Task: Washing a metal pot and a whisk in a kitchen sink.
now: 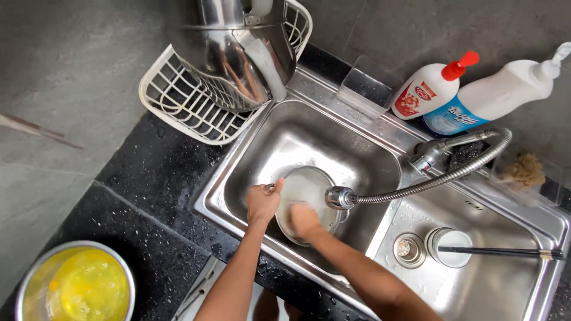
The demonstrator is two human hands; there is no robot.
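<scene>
A round steel bowl (309, 193) sits in the left steel sink basin (279, 139), its rim pinched in the left hand (262, 202) grip while the right hand (304, 220) presses flat inside, under the flexible metal faucet head (339, 197), with a white wire rack (190, 107) holding steel pots (238, 53) behind, and a steel bowl of yellow liquid (77, 285) on the black counter (148, 178).

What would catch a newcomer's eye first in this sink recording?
First, the two hands in the left sink basin: the left hand grips the rim of a round steel bowl while the right hand presses inside it, under the flexible faucet head. Next, the large shiny pot in the white rack at top, and the bowl of yellow liquid at bottom left.
</scene>
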